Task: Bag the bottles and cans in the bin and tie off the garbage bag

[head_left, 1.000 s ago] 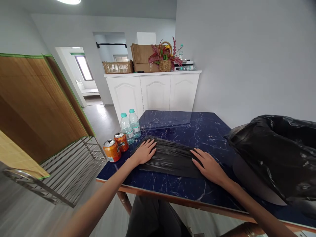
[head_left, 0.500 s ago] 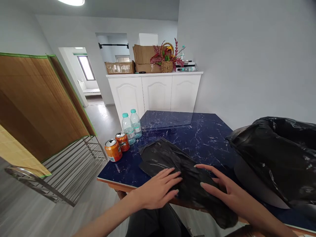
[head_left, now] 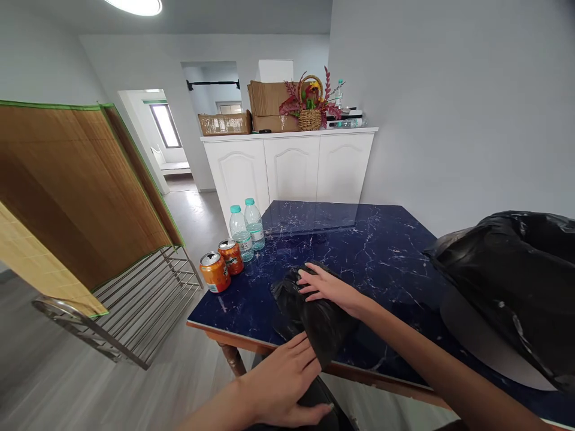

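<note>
Black bag (head_left: 329,330): lay bunched and folded on the blue surface (head_left: 381,251), near its front edge, under your right fingers (head_left: 314,279).
Right fingers: you held them open and spread on the bag's top.
Left fingers (head_left: 302,347): you held them open, thumb apart, against its near side.
Orange cans (head_left: 214,274): two stood to your left, beside two bottles (head_left: 255,232).

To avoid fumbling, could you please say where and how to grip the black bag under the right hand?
I'd pinch the black bag by its near end, from the near side: that flap looks loose, while the right hand lies on the far part.
</note>
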### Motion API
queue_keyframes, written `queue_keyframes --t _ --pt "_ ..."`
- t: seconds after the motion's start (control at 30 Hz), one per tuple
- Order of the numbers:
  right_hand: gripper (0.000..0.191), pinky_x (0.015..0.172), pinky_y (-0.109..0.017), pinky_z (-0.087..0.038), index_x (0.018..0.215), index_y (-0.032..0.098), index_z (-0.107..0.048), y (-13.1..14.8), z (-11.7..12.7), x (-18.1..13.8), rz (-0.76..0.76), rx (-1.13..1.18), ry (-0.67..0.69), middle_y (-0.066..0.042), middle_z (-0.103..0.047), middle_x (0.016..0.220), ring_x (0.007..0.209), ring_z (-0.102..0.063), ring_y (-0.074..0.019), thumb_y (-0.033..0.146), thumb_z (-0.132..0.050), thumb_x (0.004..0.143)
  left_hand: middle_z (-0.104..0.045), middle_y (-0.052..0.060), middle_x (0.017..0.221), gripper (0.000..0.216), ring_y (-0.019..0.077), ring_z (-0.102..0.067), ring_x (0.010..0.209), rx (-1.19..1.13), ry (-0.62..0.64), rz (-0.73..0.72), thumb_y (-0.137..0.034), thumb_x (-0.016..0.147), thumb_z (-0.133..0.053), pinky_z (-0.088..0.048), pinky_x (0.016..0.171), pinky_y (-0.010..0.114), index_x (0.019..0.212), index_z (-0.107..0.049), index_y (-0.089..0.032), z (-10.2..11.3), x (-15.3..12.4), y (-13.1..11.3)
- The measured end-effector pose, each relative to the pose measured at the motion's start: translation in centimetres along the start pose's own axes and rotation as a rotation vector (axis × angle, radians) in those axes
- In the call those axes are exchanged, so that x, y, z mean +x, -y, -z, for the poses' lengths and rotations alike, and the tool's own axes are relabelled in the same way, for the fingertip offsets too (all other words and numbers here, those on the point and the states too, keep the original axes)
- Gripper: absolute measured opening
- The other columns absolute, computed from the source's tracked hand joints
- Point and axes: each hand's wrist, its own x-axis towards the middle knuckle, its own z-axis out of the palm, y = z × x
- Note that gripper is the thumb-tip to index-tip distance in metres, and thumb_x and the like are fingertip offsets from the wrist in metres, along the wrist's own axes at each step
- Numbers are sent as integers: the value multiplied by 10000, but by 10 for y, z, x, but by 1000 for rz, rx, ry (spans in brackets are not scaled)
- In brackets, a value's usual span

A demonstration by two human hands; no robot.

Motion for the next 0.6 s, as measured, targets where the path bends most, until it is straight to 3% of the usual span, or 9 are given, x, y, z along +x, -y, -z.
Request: queue_keyframes --t 0.07,0.17,0.23,0.3,0.37,0.5,0.6 --pt "872 967 -450 -637 1701 218 -258 -12 -3 9 39 -73 -23 -176 -688 1414 1146 -745 -282 631 -598 1012 -716 166 1318 363 328 -628 1340 73 -83 56 -350 993 -647 -413 1243 516 1297 -627 -153 2 -8 -3" --pt "680 1102 -489 -547 1623 267 -426 -21 -4 4 173 -168 -89 -126 -653 1475 1224 -703 -285 562 -592 1033 -728 135 1207 259 307 -673 1215 147 -218 172 -234 925 -705 -500 1153 511 1169 -637 -179 6 -17 -8" --pt "545 1248 -517 -386 1548 270 -542 -24 -3 -2 318 -378 -99 -102 -608 1544 1412 -577 -298 541 -502 1076 -690 169 1302 370 324 -640 1267 166 -263 228 -241 891 -757 -522 1127 511 1223 -611 -166 8 -17 -8" --pt "562 1325 -543 -209 1561 253 -552 -27 -2 -4 384 -641 6 -90 -514 1646 1577 -376 -297 545 -370 1116 -611 207 1470 618 353 -555 1404 167 -233 240 -303 882 -808 -486 1177 538 1410 -530 -142 7 -12 -2" --pt "634 1339 -560 -126 1626 236 -480 -30 0 -3 337 -787 153 -82 -395 1721 1637 -242 -290 574 -282 1128 -558 198 1568 787 359 -479 1495 158 -146 226 -344 895 -817 -416 1242 565 1547 -426 -142 3 -5 7" --pt "718 1344 -535 -104 1685 240 -368 -22 12 -15 269 -821 239 -65 -279 1760 1653 -171 -275 652 -229 1114 -611 102 1558 577 342 -488 1507 115 -17 215 -207 954 -696 -325 1289 600 1503 -519 -211 -5 -2 23" --pt "807 1352 -507 -63 1696 280 -334 -9 27 -45 344 -848 329 -39 -293 1757 1652 -177 -283 715 -486 1033 -671 67 1492 504 282 -558 1454 20 -67 240 -86 980 -533 -365 1268 537 1456 -574 -248 -2 -15 25"
